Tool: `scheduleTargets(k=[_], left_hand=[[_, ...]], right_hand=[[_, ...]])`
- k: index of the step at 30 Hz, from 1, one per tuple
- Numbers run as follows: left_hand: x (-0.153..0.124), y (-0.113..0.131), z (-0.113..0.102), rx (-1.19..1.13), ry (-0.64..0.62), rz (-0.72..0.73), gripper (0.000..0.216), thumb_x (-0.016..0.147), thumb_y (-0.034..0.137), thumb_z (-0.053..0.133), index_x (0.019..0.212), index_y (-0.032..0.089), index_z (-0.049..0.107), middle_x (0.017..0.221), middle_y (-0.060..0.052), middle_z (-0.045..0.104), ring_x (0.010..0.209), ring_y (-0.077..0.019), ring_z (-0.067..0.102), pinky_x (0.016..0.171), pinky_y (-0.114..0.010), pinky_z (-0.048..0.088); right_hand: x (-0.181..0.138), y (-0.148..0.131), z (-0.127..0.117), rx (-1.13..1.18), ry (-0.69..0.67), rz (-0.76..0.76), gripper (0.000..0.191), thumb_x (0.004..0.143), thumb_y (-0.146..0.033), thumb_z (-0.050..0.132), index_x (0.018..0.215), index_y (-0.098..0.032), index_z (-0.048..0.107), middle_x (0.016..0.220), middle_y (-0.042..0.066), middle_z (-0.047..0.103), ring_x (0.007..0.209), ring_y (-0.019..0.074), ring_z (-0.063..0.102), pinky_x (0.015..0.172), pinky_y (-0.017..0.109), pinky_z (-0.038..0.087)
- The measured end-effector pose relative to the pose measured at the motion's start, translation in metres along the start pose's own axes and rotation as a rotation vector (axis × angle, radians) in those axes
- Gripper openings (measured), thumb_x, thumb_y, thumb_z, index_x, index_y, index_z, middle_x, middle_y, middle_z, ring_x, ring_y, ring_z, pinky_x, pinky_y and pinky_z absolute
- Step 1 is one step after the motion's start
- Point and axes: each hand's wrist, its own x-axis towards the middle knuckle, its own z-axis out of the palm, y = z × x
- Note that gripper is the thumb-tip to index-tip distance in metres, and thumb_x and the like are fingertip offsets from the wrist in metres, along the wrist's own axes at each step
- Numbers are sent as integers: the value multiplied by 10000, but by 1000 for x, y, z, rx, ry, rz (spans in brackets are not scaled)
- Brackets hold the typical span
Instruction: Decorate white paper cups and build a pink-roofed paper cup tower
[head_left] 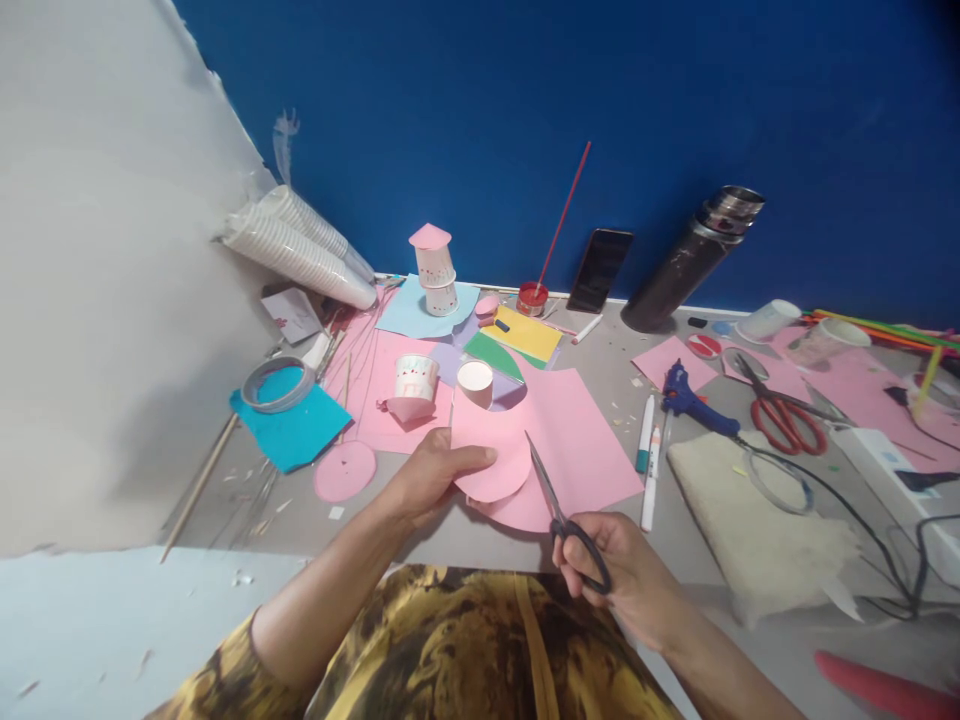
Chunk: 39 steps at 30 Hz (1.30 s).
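My left hand (431, 475) is closed on a pink paper sheet (570, 440), pinching its rounded, partly cut edge just above the table. My right hand (619, 575) grips black-handled scissors (559, 505), with the blades reaching up into the pink sheet beside my left thumb. Just behind the sheet stand a small white paper cup (475, 382) and a decorated paper cup (415, 378). A cut pink paper disc (345, 470) lies to the left of my left hand.
A blue glue gun (686, 395), red-handled scissors (780, 418), markers (646, 440), a dark flask (686, 262), a phone (598, 268) and a red paint pot (532, 297) lie around. Stacked white cups (300, 250) rest at the left. A cup tower (435, 270) stands behind.
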Motion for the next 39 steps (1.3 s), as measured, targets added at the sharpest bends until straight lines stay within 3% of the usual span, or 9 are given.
scheduleTargets(k=[15, 25, 32, 39], left_hand=[[1, 3, 1, 61, -17, -1, 292, 650, 324, 873, 726, 97, 706, 639, -86, 691, 522, -183, 620, 479, -284, 498], [1, 5, 2, 77, -11, -11, 262, 648, 297, 867, 758, 97, 737, 664, -86, 727, 509, -168, 606, 498, -284, 485], [3, 4, -2, 75, -11, 15, 294, 644, 289, 881, 822, 90, 759, 775, -112, 764, 638, -196, 663, 594, -293, 510], [3, 6, -5, 97, -21, 5, 290, 639, 279, 880, 831, 94, 767, 781, -105, 764, 657, -198, 664, 630, -301, 512]], right_hand=[[-1, 10, -10, -90, -35, -45, 662, 760, -792, 742, 774, -134, 673, 587, 11, 630, 456, 50, 351, 452, 238, 183], [-2, 6, -10, -146, -19, -58, 677, 760, -812, 722, 717, -138, 672, 581, 10, 613, 489, 64, 370, 483, 247, 215], [-2, 9, -10, -158, -10, -66, 697, 761, -830, 703, 665, -142, 655, 554, 0, 563, 483, 69, 376, 481, 253, 205], [-2, 10, -10, -100, -14, -45, 678, 735, -813, 743, 719, -139, 681, 563, 10, 611, 461, 61, 370, 464, 245, 195]])
